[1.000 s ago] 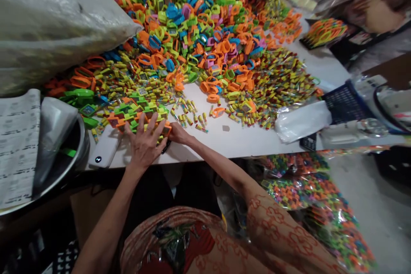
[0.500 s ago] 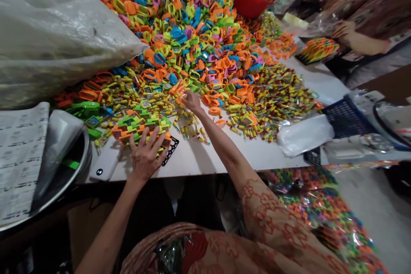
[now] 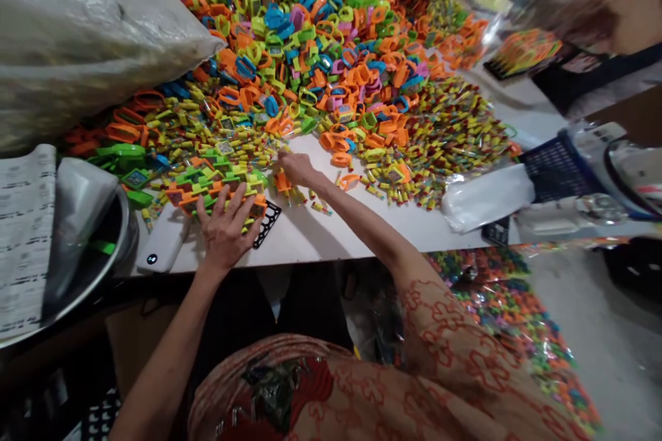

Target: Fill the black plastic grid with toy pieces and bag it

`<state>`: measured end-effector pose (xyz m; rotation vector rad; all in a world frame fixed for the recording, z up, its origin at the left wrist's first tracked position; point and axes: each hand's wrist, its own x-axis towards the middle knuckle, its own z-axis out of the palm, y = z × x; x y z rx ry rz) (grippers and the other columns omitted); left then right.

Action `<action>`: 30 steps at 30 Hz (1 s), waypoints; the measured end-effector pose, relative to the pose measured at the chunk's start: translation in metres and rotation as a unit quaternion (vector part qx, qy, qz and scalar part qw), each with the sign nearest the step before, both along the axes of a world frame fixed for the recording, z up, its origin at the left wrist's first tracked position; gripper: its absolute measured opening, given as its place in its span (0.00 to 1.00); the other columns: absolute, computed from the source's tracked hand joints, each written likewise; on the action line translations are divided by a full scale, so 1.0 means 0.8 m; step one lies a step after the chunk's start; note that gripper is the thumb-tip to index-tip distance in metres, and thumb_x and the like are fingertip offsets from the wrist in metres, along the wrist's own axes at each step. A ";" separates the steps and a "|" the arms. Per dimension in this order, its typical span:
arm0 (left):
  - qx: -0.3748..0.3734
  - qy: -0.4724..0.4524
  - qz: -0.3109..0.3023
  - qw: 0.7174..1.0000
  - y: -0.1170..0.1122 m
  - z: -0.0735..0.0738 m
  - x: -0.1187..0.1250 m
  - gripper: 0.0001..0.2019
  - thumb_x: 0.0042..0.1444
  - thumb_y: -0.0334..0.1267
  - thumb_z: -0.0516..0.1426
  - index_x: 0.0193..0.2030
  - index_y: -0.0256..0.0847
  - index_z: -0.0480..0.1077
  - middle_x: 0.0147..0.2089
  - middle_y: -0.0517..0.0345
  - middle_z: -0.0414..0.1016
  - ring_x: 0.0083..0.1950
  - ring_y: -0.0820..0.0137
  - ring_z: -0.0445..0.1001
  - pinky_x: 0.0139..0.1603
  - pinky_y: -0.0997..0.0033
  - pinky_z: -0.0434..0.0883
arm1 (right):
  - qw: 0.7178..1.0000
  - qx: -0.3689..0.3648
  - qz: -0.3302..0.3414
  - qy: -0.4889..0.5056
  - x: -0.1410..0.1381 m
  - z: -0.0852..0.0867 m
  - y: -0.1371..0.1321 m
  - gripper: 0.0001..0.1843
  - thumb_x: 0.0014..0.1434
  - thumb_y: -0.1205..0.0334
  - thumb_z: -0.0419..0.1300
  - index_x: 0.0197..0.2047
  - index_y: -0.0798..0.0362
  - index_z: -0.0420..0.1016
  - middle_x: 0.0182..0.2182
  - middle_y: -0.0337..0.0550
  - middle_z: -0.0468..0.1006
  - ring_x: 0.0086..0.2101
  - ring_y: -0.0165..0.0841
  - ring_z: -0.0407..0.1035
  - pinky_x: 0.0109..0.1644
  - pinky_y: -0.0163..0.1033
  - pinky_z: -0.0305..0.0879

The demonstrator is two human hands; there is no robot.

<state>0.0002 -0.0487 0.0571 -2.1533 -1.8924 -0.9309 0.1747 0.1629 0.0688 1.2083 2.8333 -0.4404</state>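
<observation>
My left hand (image 3: 226,224) lies with fingers spread over neat rows of green, orange and yellow toy watches (image 3: 207,179). These stand on a black perforated tray (image 3: 267,224), whose right end shows beside the fingers. My right hand (image 3: 297,169) is closed just right of the rows, its fingertips pointing down-left. An orange toy watch (image 3: 282,182) shows under its fingers, partly hidden by them. Small yellow wrapped candy-like tubes (image 3: 321,208) lie on the white table (image 3: 315,241) around this hand.
A large heap of colourful toy watches (image 3: 305,34) fills the back. Yellow tubes (image 3: 455,138) pile up at right, near a white plastic bag (image 3: 489,196) and blue basket (image 3: 551,169). A white power bank (image 3: 164,241) and metal basin (image 3: 124,220) are at left. Another person sits at far right.
My right hand has moved from the heap's front edge toward me and left, with orange showing under its fingers. My left hand stays on the rows. The whole view has shifted slightly.
</observation>
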 end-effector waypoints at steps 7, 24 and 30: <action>-0.044 -0.017 0.011 0.999 -0.005 0.002 0.002 0.22 0.65 0.50 0.60 0.65 0.53 0.72 0.73 0.49 0.69 0.76 0.48 0.63 0.78 0.32 0.39 | 0.974 -0.046 -0.129 0.178 0.033 -0.011 -0.024 0.15 0.66 0.68 0.51 0.46 0.57 0.79 0.51 0.52 0.78 0.43 0.38 0.71 0.44 0.39 0.62; -0.082 0.006 -0.006 0.997 -0.017 0.015 -0.004 0.30 0.65 0.57 0.60 0.72 0.55 0.65 0.76 0.49 0.63 0.78 0.47 0.58 0.79 0.34 0.38 | 0.963 -0.132 -0.212 0.102 0.044 -0.049 -0.112 0.21 0.64 0.56 0.59 0.58 0.54 0.73 0.50 0.54 0.80 0.49 0.50 0.73 0.48 0.46 0.69; -0.089 0.008 -0.022 0.996 -0.022 0.005 -0.014 0.30 0.66 0.57 0.59 0.72 0.55 0.64 0.76 0.49 0.64 0.78 0.50 0.59 0.80 0.38 0.38 | 0.966 -0.042 -0.203 0.151 0.041 -0.033 -0.120 0.25 0.69 0.55 0.55 0.65 0.57 0.68 0.61 0.61 0.71 0.54 0.48 0.71 0.51 0.45 0.67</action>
